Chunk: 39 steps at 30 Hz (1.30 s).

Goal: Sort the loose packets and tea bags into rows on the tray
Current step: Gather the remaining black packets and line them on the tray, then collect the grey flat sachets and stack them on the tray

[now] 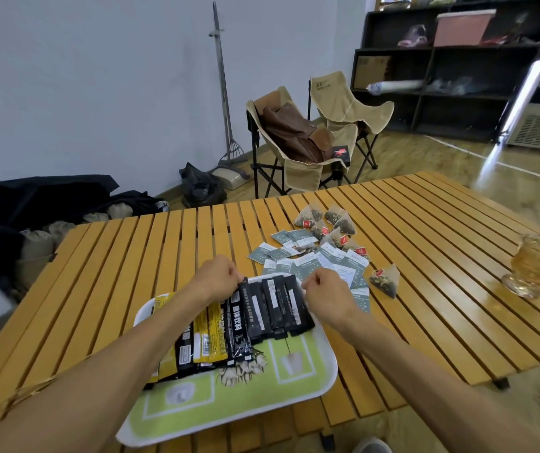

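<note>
Over the tray's far edge, the left hand and right hand curl onto the tops of slim black stick packets lined in a row on the green-and-white tray; yellow packets lie at nine o'clock, grey sachets and pyramid tea bags loose on the bench at one o'clock.

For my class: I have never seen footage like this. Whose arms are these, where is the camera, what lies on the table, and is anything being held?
There is one picture, taken by a wide-angle camera worn on a person's head, looking down at their own bare arms. No machine is involved. On the slatted wooden table sits a green and white tray with a row of black and yellow stick packets. The left hand and right hand, fingers curled, seem to grip the far ends of the black packets at the row's right end. Beyond the tray lie loose grey-green flat sachets and pyramid tea bags, still unsorted. A glass cup stands at the right.
</note>
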Available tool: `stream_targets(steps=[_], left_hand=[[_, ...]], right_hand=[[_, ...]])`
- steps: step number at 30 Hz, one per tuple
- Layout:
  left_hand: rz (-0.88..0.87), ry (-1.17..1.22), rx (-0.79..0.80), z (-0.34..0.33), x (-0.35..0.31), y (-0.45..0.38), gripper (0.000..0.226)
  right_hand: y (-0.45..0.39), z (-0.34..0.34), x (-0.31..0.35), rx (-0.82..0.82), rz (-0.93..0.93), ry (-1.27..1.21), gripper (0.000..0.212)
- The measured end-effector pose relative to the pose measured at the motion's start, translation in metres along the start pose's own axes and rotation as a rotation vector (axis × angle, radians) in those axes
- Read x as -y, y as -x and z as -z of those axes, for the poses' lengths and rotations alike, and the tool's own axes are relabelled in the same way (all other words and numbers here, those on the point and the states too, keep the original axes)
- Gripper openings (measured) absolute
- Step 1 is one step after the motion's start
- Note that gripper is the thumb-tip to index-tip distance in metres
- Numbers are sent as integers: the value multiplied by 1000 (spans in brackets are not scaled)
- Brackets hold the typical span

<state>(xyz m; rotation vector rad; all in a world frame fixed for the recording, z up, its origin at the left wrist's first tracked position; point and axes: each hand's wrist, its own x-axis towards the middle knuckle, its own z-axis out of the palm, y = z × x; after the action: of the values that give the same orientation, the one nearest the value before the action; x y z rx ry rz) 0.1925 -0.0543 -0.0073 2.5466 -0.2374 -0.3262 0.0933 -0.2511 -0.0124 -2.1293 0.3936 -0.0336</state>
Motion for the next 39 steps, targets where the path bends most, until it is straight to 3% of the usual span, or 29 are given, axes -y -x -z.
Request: stream_targets(steps=[8, 14, 20, 26, 30, 35, 39], left_hand=[[-123, -162, -200, -13, 4, 7, 17], [-281, -117, -78, -15, 6, 30, 7], [-268, -143, -111, -20, 3, 43, 9], [-356, -35, -120, -39, -54, 49, 7], [-378, -128, -94, -62, -95, 34, 14], [-350, -420, -94, -79, -116, 0, 43], [-259, -528, 27, -93, -119, -21, 59]], right_hand=[[-13, 19, -18, -72, -35, 14, 27], [-16, 32, -25, -83, -34, 57, 21], [-17, 48, -35, -68, -74, 225, 19], [-15, 64, -46, -157, -94, 332, 17], [-16, 65, -54, -151, -98, 390, 9], [-23, 65, -57, -36, -124, 548, 48], [-35, 62, -61, -12, -126, 573, 53]])
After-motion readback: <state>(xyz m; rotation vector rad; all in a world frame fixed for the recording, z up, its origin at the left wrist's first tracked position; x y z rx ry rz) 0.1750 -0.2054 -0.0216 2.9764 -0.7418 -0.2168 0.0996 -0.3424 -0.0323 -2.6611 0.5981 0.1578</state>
